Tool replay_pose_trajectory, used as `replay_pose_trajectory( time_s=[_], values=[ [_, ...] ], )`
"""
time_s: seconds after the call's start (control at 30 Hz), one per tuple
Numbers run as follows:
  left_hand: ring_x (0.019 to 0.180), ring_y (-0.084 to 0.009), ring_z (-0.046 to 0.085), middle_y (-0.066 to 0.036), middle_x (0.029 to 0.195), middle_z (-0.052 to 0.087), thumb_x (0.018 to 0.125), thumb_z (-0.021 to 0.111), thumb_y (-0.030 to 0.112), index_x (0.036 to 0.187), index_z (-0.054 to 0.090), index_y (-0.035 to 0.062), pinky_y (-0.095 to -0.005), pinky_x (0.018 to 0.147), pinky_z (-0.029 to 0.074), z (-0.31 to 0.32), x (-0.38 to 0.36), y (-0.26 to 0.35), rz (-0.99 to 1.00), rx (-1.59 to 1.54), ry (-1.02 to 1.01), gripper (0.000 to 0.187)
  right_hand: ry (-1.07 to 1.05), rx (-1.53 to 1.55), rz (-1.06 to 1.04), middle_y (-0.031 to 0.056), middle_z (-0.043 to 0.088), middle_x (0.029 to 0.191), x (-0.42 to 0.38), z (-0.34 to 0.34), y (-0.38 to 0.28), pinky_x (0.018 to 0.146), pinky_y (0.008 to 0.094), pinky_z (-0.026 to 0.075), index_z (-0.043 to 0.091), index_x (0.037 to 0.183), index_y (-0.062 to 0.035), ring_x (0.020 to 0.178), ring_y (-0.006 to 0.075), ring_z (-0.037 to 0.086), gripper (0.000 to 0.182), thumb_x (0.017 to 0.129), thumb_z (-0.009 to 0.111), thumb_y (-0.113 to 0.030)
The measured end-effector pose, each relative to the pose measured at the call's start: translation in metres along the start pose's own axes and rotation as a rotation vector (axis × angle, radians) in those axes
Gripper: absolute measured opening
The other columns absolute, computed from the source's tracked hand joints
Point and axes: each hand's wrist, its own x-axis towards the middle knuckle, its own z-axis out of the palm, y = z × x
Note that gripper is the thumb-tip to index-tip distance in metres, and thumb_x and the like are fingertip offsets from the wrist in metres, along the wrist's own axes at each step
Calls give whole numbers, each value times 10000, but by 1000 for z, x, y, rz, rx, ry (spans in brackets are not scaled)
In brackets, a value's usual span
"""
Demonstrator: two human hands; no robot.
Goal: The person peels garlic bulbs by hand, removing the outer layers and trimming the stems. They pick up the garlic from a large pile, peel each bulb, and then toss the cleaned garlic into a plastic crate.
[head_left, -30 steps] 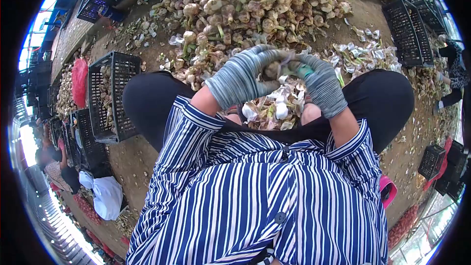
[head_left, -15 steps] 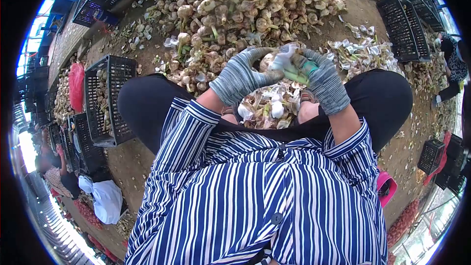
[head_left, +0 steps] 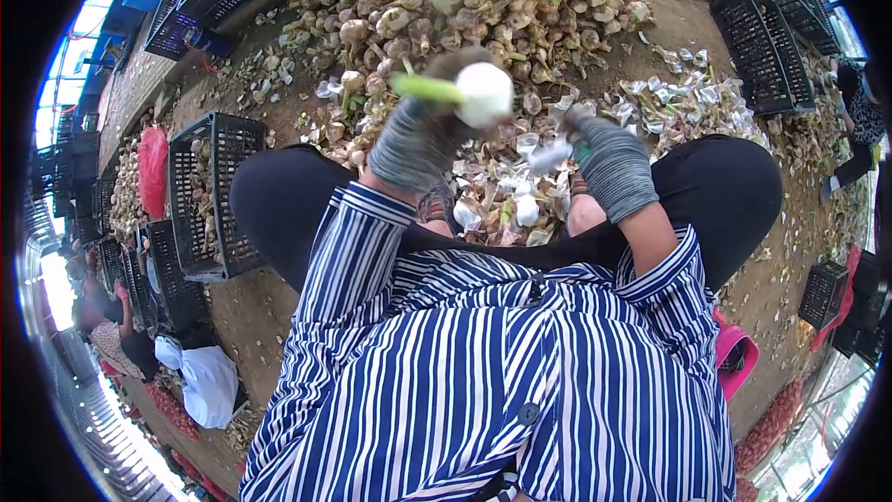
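Outdoors on dirt by garlic pile (head_left: 483, 0), left hand (head_left: 418, 135) gripping peeled bulb (head_left: 485, 93), right hand (head_left: 609, 158) pinching skin (head_left: 550, 156); best tossed clear of scraps.

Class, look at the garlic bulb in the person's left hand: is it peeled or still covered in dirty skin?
Peeled. The garlic bulb in the left hand shows clean white, unlike the brownish bulbs in the pile; motion blur hides details.

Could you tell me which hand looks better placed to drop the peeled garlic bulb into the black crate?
Probably the left hand: it already holds the garlic bulb, and the black crate sits on that side. The right hand holds only a scrap of peel.
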Motion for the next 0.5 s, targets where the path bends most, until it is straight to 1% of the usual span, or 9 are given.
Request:
replay_pose_trajectory(
  time_s=[0.03,0.07,0.1,0.17,0.23,0.27,0.3,0.37,0.5],
  values=[
    [898,-286,613,-175,1064,549,698,707,293,1217,435,-2,-365,716,574,-5,-1,6,-11,-133,-6,656,-284,-184,31,151,644,914,-1,-11,-12,750,363,494,612,1047,-87,840,298,631,260,815,587,-202],
    [899,-288,612,-184,1062,544,693,709,294,1227,418,-9,-365,722,573,-7,-3,8,-40,-119,61,679,-694,-412,55,129,625,964,3,-16,-31,789,360,471,615,1034,-157,882,286,613,278,838,533,-336],
    [901,-290,611,-193,1060,539,689,710,295,1237,402,-15,-365,728,572,-8,-4,10,-68,-104,127,702,-644,-428,58,129,615,1046,-2,0,-26,844,381,467,586,1103,-102,978,286,592,418,789,609,-377],
    [901,-288,612,-189,1070,532,691,701,308,1268,368,4,-383,761,562,-2,0,9,-73,-4,114,732,-396,-349,-158,142,610,982,-14,-1,-27,842,370,463,568,1119,-94,948,275,589,428,813,577,-394],
    [892,-271,608,-172,1082,528,698,688,296,1295,349,30,-376,787,547,1,0,3,-120,56,105,737,26,-57,-222,136,604,883,-16,-7,-33,786,369,476,553,1138,-101,848,259,596,397,833,567,-356],
    [908,-261,600,-160,1081,530,708,679,299,1298,351,35,-368,795,540,7,0,3,-150,92,72,725,233,76,-336,127,600,857,-14,-12,-38,719,366,476,572,1086,-80,786,257,590,325,837,576,-290],
    [924,-251,593,-148,1079,533,718,670,302,1300,353,40,-359,804,532,14,1,4,-181,127,38,713,384,185,-431,126,599,847,-14,-17,-42,678,363,470,579,1032,-58,768,272,590,302,777,636,-209],
    [936,-239,586,-137,1085,537,726,665,350,1295,358,32,-362,813,524,7,2,-10,-202,180,24,721,447,183,-514,130,597,842,-11,-15,-45,675,365,466,583,982,-48,752,286,584,291,719,662,-149],
    [975,-216,559,-121,1094,534,742,651,416,1284,372,28,-336,830,504,9,1,-19,-218,270,82,723,384,164,-545,116,592,822,-8,-14,-41,675,366,462,586,937,-54,749,282,577,271,684,663,-110]
  ],
)
